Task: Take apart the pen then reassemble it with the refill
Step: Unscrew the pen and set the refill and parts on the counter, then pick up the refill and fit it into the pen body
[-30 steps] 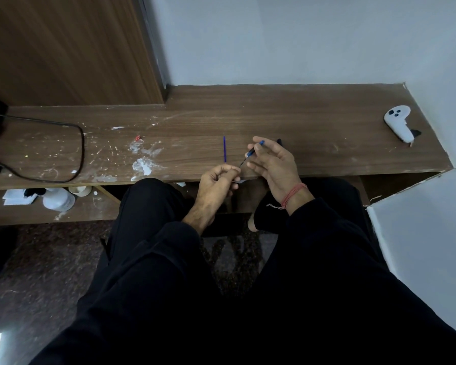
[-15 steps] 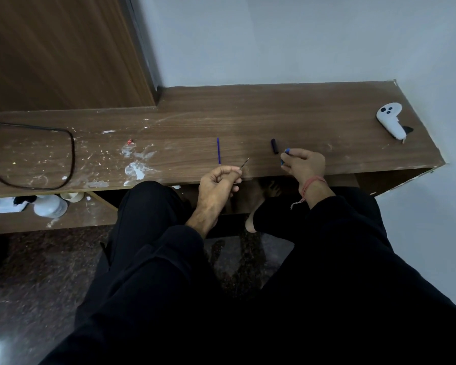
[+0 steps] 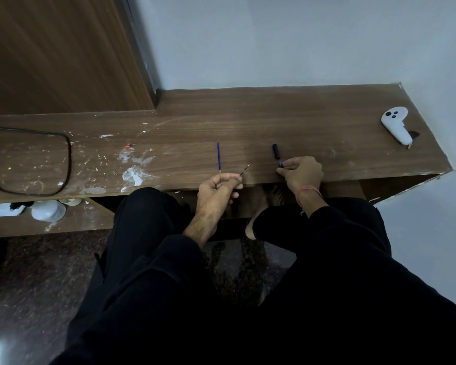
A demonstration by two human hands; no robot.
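A thin blue refill (image 3: 218, 156) lies on the wooden desk (image 3: 248, 127), pointing away from me. My left hand (image 3: 219, 190) at the desk's front edge pinches a second thin refill (image 3: 244, 170), whose dark tip sticks out up and to the right. My right hand (image 3: 302, 171) rests on the desk, fingers closed on a small blue pen part (image 3: 281, 164) that is mostly hidden. Just beyond that hand lies a short black pen piece (image 3: 276, 151).
A white handheld controller (image 3: 396, 125) lies at the desk's far right. A black cable (image 3: 63, 154) loops at the left, beside white paint stains (image 3: 133, 175). A lower shelf holds a white object (image 3: 48, 209) and papers. My legs in black fill the foreground.
My right hand pulled away from the left hand with the blue part and came down on the desk near the black piece. The left hand kept the thin refill.
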